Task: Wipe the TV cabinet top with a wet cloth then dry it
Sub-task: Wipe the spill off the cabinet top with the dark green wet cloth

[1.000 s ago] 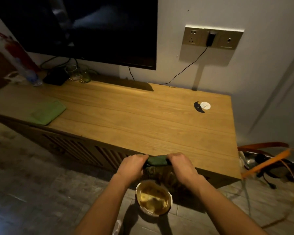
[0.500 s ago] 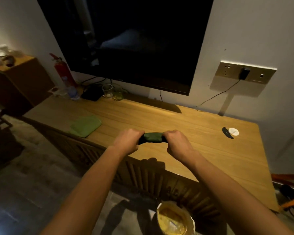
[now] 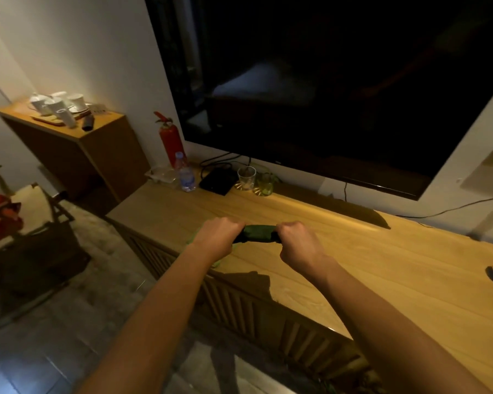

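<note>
A dim room is shown, with a long, pale wooden TV cabinet top (image 3: 353, 265) running beneath a large black wall-mounted television (image 3: 325, 81). Above the front left part of that top, a dark green cloth twisted into a tight roll (image 3: 259, 233) is held by both ends. The left hand (image 3: 217, 237) is clenched round the roll's left end, and the right hand (image 3: 296, 241) is clenched round its right end. A flat light green cloth (image 3: 190, 239) is partly hidden under the left wrist, at the top's front edge. At the top's back left corner, a clear plastic water bottle (image 3: 186, 176), a flat black box (image 3: 218, 180) and two drinking glasses (image 3: 246, 177) are set.
</note>
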